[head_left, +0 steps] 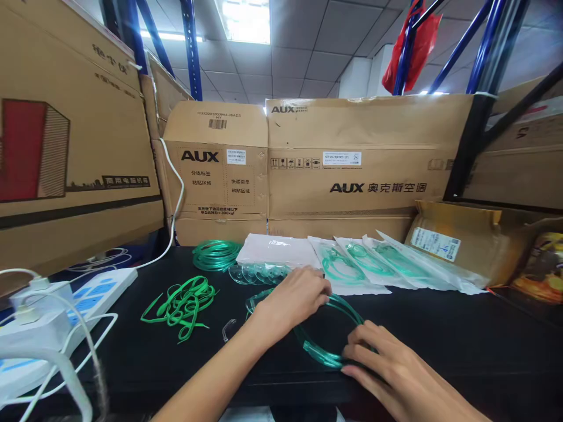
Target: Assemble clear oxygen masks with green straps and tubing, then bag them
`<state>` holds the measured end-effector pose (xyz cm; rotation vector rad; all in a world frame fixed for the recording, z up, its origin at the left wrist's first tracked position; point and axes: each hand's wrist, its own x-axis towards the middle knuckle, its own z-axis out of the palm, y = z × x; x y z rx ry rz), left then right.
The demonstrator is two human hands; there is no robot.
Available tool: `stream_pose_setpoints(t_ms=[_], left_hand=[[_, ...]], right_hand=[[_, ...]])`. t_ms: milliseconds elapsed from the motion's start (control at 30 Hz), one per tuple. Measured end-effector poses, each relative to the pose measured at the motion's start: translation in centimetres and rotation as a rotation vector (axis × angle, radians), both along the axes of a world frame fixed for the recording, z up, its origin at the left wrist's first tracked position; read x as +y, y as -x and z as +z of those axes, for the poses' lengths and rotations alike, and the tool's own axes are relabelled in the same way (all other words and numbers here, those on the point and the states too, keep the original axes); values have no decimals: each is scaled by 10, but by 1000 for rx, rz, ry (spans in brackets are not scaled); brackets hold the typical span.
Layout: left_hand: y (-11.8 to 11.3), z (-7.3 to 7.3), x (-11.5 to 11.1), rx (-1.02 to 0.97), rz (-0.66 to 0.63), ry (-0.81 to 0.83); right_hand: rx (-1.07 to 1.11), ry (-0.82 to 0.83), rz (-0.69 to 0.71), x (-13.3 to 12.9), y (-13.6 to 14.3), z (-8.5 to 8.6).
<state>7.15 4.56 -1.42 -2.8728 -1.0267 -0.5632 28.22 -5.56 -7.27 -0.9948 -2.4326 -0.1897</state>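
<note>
A loop of translucent green plastic tubing [323,354] lies on the black tabletop between my two hands. My left hand [290,299] is closed, its fingers bent down over the upper left of the loop and hiding part of it. At the loop's lower right, my right hand [380,354] grips the tubing with fingers and thumb. Past my left wrist, more clear green plastic [254,300] shows on the table. A small curved clear piece [227,329] lies left of that wrist. Just beyond my left hand sits a row of overlapping clear round pieces [259,274].
Green flat cords [187,302] lie tangled at left, with a coil of green tubing [215,255] behind. White pouches [352,264] with green tubing fan out beside a white stack [277,250]. A power strip [103,299] with cables stands left. Cardboard [352,170] walls the back.
</note>
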Motion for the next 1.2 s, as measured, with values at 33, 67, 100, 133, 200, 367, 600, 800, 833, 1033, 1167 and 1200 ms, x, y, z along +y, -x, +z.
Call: stream_pose_setpoints(t_ms=[33, 67, 100, 133, 200, 367, 600, 800, 833, 1033, 1167, 1200], left_hand=[[-4, -3, 6, 19, -6, 12], [-8, -7, 11, 35, -6, 25], [-10, -10, 15, 45, 1, 36], [-12, -12, 18, 51, 13, 47], [-13, -13, 18, 53, 45, 70], [-9, -6, 7, 47, 129, 102], [-10, -5, 7, 85, 268, 144], [-9, 1, 7, 73, 293, 189], [-9, 2, 7, 72, 293, 207], [-9, 5, 7, 73, 250, 331], [-9, 9, 9, 37, 208, 371], [-9, 12, 9, 20, 195, 375]], right_hand=[[0, -35, -5, 1, 2, -1], [-2, -64, -10, 1, 3, 0], [-9, -87, -13, 0, 5, 1], [-20, -106, -11, -2, 6, 4], [-40, -135, -5, -8, 8, 10], [-76, -126, -31, -17, 7, 16], [-92, -138, -184, 8, 4, -7], [-47, -237, -155, -8, 1, -9], [-46, -279, -144, -12, -1, -8], [-15, -287, -59, -22, -10, -1], [13, -303, -48, -15, -13, -5], [30, -298, -44, -14, -13, -6]])
